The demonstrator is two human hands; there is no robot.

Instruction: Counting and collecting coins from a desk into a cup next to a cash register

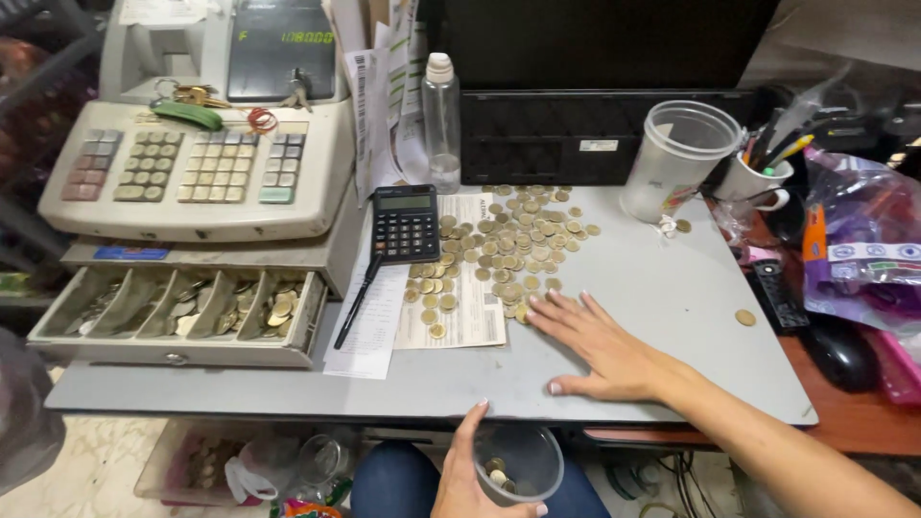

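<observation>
Grey laminate surface (672, 317) is carrying a loose spread of gold-coloured coins (513, 245), too many and too overlapped to count; the right hand (600, 347) is lying flat on it with fingers spread wide, fingertips touching the near edge of the spread, as though raking coins toward the front edge; the left hand (470, 475) is wrapping around a clear plastic cup (518, 463) and holding it just below that edge, mouth up, seemingly so coins can drop in; a few coins are already sitting at its bottom. One stray coin (745, 317) is lying well apart to the right; another is resting beside a taller empty plastic cup (676, 158) at the back. One black calculator (405, 223) is sitting on paper slips (451, 288) with one black pen (357, 302) leaning off it; some coins are lying on the slips. One beige cash register (197, 168) is standing to the left with its coin drawer (177, 312) pulled open, four coin compartments showing; one clear bottle (441, 120) is standing behind the calculator.
</observation>
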